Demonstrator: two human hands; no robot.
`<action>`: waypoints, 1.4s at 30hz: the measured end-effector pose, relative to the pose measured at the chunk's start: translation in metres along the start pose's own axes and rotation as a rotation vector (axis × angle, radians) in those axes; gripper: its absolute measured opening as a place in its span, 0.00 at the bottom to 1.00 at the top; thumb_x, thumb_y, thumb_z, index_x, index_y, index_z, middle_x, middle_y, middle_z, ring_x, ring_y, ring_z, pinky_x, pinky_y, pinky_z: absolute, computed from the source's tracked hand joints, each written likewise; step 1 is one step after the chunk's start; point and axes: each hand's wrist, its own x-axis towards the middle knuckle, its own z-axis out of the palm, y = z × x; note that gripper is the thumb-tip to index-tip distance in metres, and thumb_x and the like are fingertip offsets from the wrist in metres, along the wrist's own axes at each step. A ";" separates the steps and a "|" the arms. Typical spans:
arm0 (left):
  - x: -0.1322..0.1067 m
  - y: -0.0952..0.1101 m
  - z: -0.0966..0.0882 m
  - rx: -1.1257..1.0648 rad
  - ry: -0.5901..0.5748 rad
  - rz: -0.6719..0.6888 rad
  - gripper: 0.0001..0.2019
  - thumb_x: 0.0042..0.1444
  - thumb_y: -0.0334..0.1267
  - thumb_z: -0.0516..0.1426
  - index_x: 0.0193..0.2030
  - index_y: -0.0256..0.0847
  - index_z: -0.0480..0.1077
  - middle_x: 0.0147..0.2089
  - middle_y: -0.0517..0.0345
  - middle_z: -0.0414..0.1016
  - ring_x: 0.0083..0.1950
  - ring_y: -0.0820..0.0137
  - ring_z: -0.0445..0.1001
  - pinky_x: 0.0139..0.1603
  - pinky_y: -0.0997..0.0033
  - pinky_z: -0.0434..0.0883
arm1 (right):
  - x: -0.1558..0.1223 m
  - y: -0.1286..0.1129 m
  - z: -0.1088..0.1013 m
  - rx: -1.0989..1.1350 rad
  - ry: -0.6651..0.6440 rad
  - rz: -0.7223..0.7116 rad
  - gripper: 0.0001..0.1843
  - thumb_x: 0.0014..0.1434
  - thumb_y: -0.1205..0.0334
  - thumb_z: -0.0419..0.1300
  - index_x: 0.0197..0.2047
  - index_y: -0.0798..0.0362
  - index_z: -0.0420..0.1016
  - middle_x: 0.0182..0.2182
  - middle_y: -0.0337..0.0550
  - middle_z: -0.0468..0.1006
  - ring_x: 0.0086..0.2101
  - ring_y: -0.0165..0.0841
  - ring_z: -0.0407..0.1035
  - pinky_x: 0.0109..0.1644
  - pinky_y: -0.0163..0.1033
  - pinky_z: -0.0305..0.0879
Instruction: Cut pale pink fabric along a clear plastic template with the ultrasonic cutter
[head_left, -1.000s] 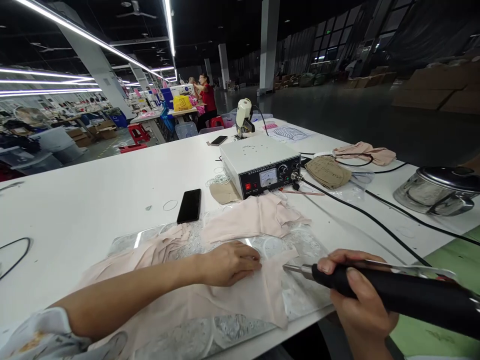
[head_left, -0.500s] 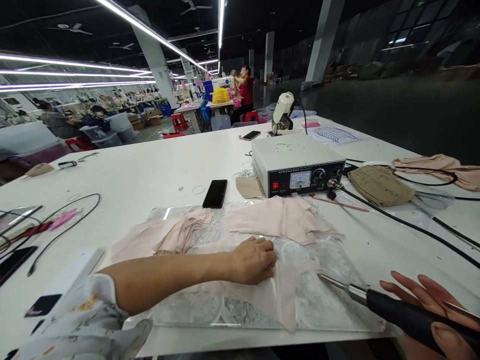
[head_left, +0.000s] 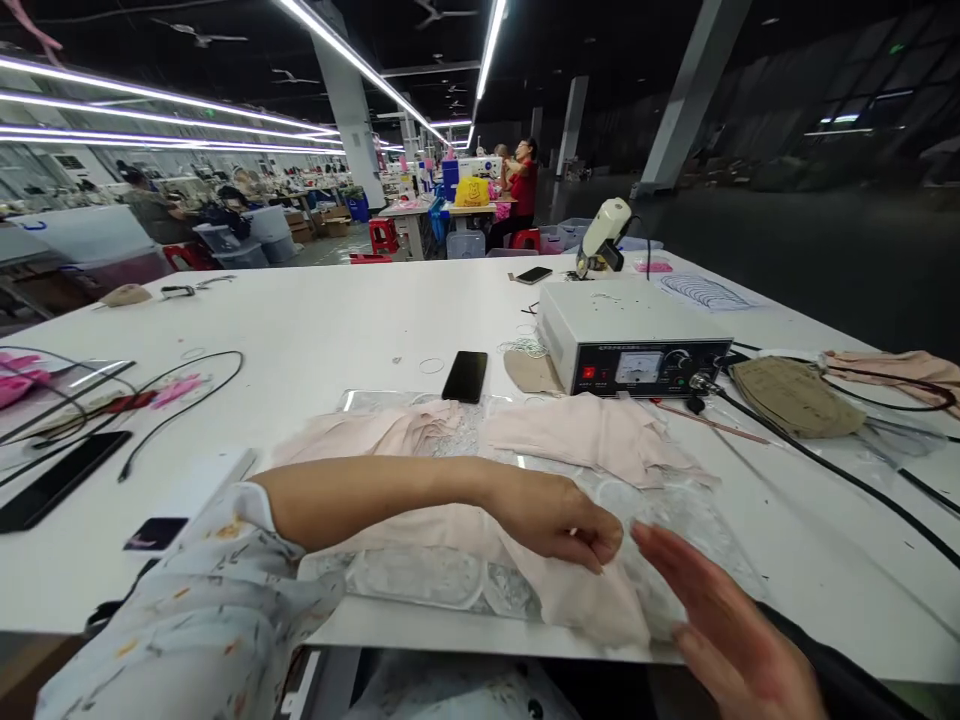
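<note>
A broad lane is running toward the far edge of the tabletop [head_left: 337, 310], between a looped cable [head_left: 241, 364] on the left and a phone [head_left: 465, 377]. The control box [head_left: 637, 310] is blocking its right side; its cord [head_left: 825, 466] is crossing toward the right edge. By the near edge, the left hand [head_left: 559, 515] and right hand [head_left: 731, 620] are leaving a narrow gap.

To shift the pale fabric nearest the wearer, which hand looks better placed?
Probably the left hand: it is over the pale fabric, its fingers curled right at it. The right hand, blurred, is beside the piece with fingers extended, not closed on it.
</note>
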 end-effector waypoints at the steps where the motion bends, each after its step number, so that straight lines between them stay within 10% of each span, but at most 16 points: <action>1: -0.006 0.005 0.000 -0.020 0.004 0.018 0.12 0.58 0.24 0.59 0.29 0.40 0.62 0.28 0.66 0.66 0.27 0.77 0.63 0.33 0.78 0.64 | 0.010 -0.003 0.009 0.058 -0.099 0.034 0.32 0.55 0.44 0.63 0.60 0.48 0.71 0.60 0.51 0.71 0.60 0.47 0.64 0.57 0.44 0.68; 6: -0.047 0.011 -0.001 -0.029 0.078 0.000 0.09 0.57 0.25 0.60 0.30 0.39 0.66 0.28 0.65 0.68 0.27 0.77 0.65 0.32 0.77 0.65 | 0.021 0.006 0.052 0.192 -0.346 0.305 0.25 0.49 0.41 0.67 0.43 0.52 0.81 0.32 0.49 0.82 0.32 0.38 0.77 0.35 0.38 0.74; 10: -0.086 -0.004 0.001 0.132 0.186 -0.161 0.06 0.54 0.29 0.65 0.37 0.40 0.72 0.28 0.66 0.70 0.28 0.75 0.68 0.32 0.78 0.66 | 0.022 0.000 0.075 0.036 -0.425 0.189 0.24 0.55 0.41 0.62 0.30 0.57 0.78 0.14 0.35 0.65 0.13 0.24 0.54 0.16 0.32 0.56; 18: -0.158 -0.030 -0.005 0.598 0.638 -0.268 0.09 0.65 0.29 0.51 0.42 0.36 0.72 0.41 0.51 0.72 0.38 0.70 0.70 0.39 0.71 0.67 | 0.111 -0.025 0.104 -0.257 -0.158 -0.535 0.06 0.57 0.58 0.63 0.35 0.50 0.80 0.30 0.43 0.77 0.31 0.34 0.72 0.34 0.37 0.72; 24: -0.193 -0.056 0.062 1.011 0.458 -0.170 0.11 0.65 0.24 0.50 0.36 0.38 0.70 0.34 0.55 0.69 0.30 0.72 0.66 0.39 0.69 0.68 | 0.094 0.001 0.120 -0.392 -0.466 -0.928 0.14 0.57 0.74 0.56 0.38 0.47 0.79 0.33 0.41 0.80 0.34 0.32 0.75 0.35 0.35 0.74; 42: -0.200 -0.051 0.104 1.206 0.465 -0.158 0.09 0.65 0.24 0.50 0.39 0.37 0.69 0.30 0.56 0.67 0.30 0.69 0.64 0.33 0.66 0.62 | 0.068 -0.012 0.099 -0.626 -0.651 -1.052 0.16 0.56 0.73 0.55 0.47 0.51 0.73 0.43 0.49 0.78 0.46 0.39 0.73 0.49 0.47 0.74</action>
